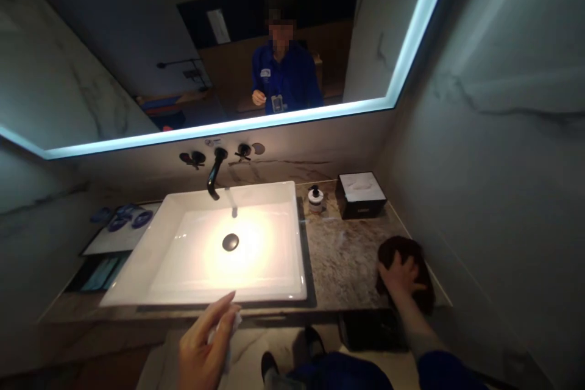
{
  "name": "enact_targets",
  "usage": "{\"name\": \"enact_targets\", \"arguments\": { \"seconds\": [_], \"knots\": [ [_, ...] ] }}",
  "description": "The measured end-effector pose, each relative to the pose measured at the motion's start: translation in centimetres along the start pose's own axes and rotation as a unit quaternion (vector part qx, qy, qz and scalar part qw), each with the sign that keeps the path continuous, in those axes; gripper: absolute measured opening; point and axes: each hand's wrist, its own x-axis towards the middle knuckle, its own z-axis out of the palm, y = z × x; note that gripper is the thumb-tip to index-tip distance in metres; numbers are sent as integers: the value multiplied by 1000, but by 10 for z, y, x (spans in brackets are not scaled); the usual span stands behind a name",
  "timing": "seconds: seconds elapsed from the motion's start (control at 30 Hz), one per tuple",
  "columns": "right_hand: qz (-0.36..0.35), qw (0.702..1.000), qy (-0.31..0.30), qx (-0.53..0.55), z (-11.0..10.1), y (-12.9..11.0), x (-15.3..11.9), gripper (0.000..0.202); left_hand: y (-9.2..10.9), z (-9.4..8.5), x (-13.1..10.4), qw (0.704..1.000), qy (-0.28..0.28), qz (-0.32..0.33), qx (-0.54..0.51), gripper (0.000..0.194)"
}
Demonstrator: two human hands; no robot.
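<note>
My right hand (401,276) presses flat on a dark brown cloth (414,253) lying on the marble counter (342,256) to the right of the sink. My left hand (204,350) hovers in front of the counter's front edge, fingers closed around a small white wad (235,322), perhaps tissue. The white rectangular basin (283,244) sits between the two hands, lit brightly, with a black drain plug (230,242) in its middle.
A black wall faucet (214,173) with two handles hangs over the basin. A small pump bottle (315,198) and a black tissue box (361,195) stand at the back right. A tray with blue items (121,228) lies left. The mirror (137,61) reflects a person in blue.
</note>
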Motion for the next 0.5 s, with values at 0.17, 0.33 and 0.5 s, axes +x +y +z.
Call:
{"name": "enact_targets", "arguments": {
  "seconds": [0.17, 0.33, 0.5],
  "knots": [
    [-320, 945, -66, -18, 22, -67, -83, 60, 4, -5, -9, 999, 23, 23, -17, 24],
    [-381, 890, -191, 163, 43, -64, -128, 61, -14, -31, -21, 997, 55, -20, -40, 25],
    [-256, 902, -247, 246, 29, -16, -110, 63, -50, -71, -37, 992, 111, -47, -36, 23]
  ]
}}
